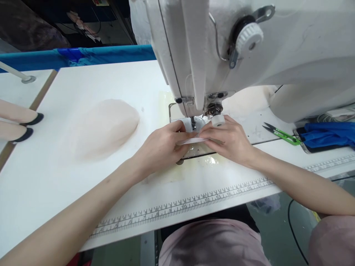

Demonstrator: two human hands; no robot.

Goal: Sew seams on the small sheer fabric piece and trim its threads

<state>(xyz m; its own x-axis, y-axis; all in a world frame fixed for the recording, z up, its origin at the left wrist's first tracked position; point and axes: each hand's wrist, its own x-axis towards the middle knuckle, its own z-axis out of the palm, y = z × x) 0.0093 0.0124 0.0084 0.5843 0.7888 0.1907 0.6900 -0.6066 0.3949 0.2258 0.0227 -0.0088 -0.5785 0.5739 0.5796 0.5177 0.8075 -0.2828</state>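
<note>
Both hands meet just in front of the presser foot (193, 123) of a white sewing machine (191, 55). Between them they pinch a narrow, pale folded piece of fabric (194, 140). My left hand (163, 146) grips its left end between thumb and fingers. My right hand (229, 138) has the other end, its fingertips close beside the foot and partly behind a white knob. The metal needle plate (198, 150) lies beneath the hands. Part of the fabric is hidden by the fingers.
A sheer pale fabric piece (111, 125) lies on the white table to the left. Green-handled thread snips (283, 133) lie at right, near a phone (310, 147) under blue cloth (330, 133). A printed ruler strip (183, 205) follows the front edge. Two pale, black-tipped objects (19, 122) protrude at far left.
</note>
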